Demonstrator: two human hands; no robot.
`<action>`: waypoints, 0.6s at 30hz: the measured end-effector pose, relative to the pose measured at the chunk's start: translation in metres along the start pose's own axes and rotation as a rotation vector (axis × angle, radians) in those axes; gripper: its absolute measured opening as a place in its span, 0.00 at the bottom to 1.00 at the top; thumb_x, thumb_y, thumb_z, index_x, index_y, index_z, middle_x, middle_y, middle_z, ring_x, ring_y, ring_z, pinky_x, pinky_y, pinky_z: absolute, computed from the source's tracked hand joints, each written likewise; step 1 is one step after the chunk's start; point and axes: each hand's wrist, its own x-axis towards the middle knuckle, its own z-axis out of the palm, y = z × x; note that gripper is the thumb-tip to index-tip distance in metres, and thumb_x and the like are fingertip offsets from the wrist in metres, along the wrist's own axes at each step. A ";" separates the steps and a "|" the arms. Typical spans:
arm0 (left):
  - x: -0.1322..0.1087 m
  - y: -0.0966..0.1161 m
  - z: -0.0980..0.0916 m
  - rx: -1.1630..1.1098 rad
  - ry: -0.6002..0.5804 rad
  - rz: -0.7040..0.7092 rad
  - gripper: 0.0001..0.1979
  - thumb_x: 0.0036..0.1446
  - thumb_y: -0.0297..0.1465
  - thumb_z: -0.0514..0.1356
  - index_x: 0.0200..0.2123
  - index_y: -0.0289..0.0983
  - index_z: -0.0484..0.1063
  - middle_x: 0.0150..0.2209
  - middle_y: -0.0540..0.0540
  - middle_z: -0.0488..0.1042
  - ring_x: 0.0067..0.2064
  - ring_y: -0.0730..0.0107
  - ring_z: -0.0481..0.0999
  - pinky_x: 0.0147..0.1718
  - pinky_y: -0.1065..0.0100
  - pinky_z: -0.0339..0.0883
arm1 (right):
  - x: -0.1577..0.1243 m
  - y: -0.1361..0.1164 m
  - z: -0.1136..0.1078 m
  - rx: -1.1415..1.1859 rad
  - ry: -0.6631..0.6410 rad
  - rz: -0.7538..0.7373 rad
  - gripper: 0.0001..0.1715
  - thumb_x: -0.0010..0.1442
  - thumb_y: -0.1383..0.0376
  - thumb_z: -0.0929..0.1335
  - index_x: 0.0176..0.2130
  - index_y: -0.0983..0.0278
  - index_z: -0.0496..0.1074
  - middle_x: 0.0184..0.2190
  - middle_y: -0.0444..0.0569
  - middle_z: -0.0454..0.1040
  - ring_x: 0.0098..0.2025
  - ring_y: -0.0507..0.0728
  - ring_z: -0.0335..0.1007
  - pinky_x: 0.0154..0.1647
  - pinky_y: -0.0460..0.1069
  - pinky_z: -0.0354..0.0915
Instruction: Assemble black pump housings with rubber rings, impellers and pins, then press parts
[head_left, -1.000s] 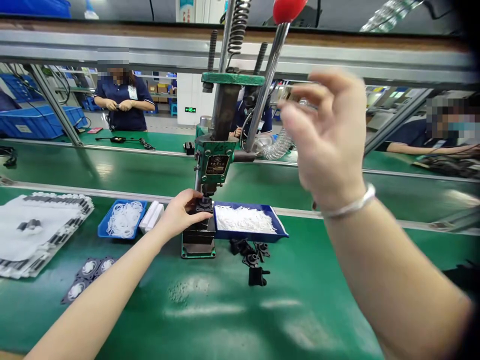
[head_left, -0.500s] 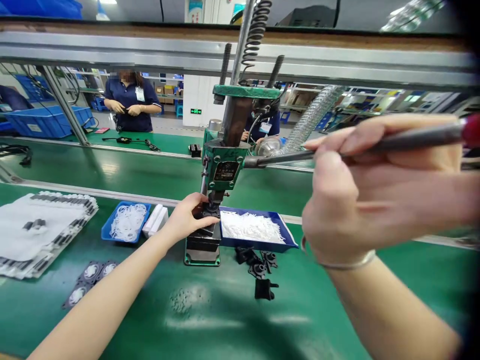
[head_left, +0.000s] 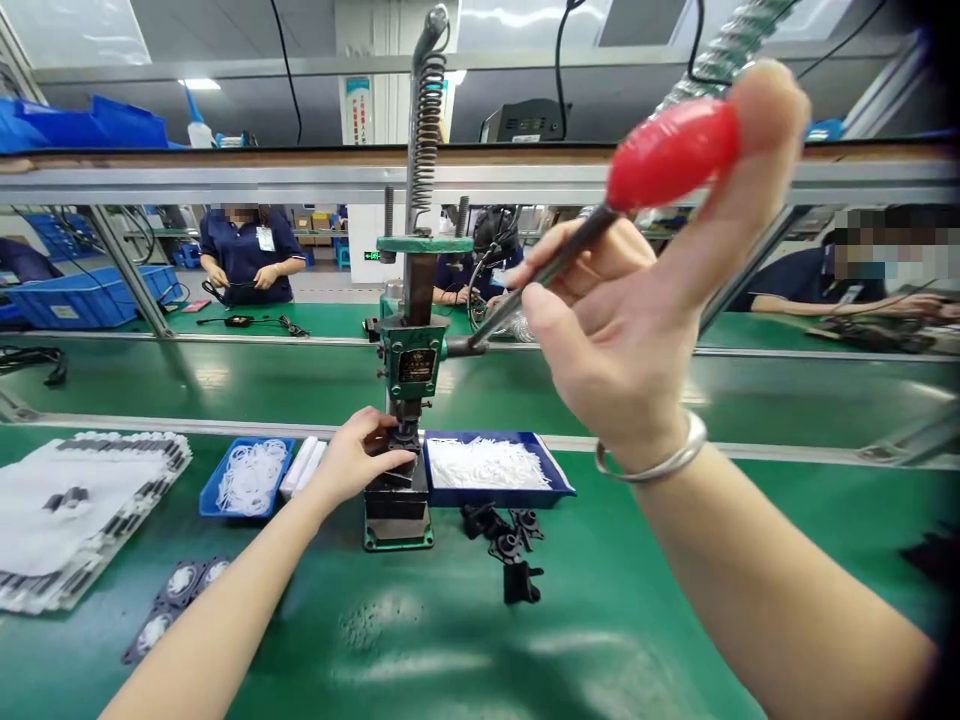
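Observation:
A green hand press [head_left: 416, 365] with a coiled spring on top stands on the bench in front of me. My left hand [head_left: 360, 458] reaches to its base, thumb and fingers closed on a black plastic part [head_left: 405, 440] under the ram; the fingers partly cover the part. My right hand [head_left: 630, 330] is raised at the right, its fingers loosely round the press lever [head_left: 566, 250]. The lever slants upward from the press to its red knob [head_left: 667, 155], which lies by the base of my hand's outer edge. Several black plastic parts [head_left: 510, 540] lie right of the press base.
A dark blue tray [head_left: 559, 480] of white strips stands behind the black parts. Left of the press are a blue bin [head_left: 214, 495] of white rings, white blocks [head_left: 304, 465], several fan-like parts [head_left: 180, 580] and stacked white sheets [head_left: 67, 510]. Co-workers sit or stand beyond the bench.
My right hand has swung the lever upward, from nearly level to a steep slant, and the red knob shows fully. My left hand stays at the press base. The view has tilted up.

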 end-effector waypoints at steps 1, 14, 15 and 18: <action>-0.004 0.004 0.001 0.004 0.004 -0.002 0.18 0.51 0.39 0.70 0.41 0.37 0.72 0.40 0.48 0.68 0.42 0.65 0.77 0.44 0.59 0.77 | 0.001 0.001 -0.007 0.012 -0.070 0.028 0.43 0.64 0.65 0.67 0.67 0.43 0.43 0.66 0.45 0.52 0.54 0.57 0.71 0.52 0.55 0.72; -0.048 0.047 0.101 0.396 0.119 0.419 0.20 0.62 0.26 0.60 0.57 0.42 0.66 0.46 0.42 0.72 0.48 0.62 0.76 0.47 0.65 0.74 | -0.178 -0.021 -0.028 -0.239 -0.440 0.637 0.29 0.57 0.64 0.71 0.55 0.64 0.60 0.46 0.54 0.69 0.44 0.59 0.73 0.44 0.53 0.74; -0.049 0.044 0.113 0.409 0.124 0.441 0.21 0.63 0.27 0.59 0.58 0.41 0.65 0.48 0.42 0.72 0.49 0.61 0.76 0.48 0.64 0.74 | -0.184 -0.013 -0.037 -0.301 -0.426 0.648 0.26 0.56 0.64 0.70 0.52 0.64 0.62 0.44 0.52 0.69 0.42 0.57 0.73 0.42 0.51 0.74; -0.065 0.029 0.147 0.408 0.075 0.463 0.24 0.63 0.32 0.61 0.61 0.39 0.63 0.51 0.38 0.73 0.52 0.57 0.77 0.49 0.61 0.75 | -0.204 0.031 -0.091 -0.569 -0.371 0.745 0.20 0.56 0.62 0.70 0.47 0.62 0.65 0.41 0.48 0.71 0.37 0.54 0.73 0.39 0.49 0.73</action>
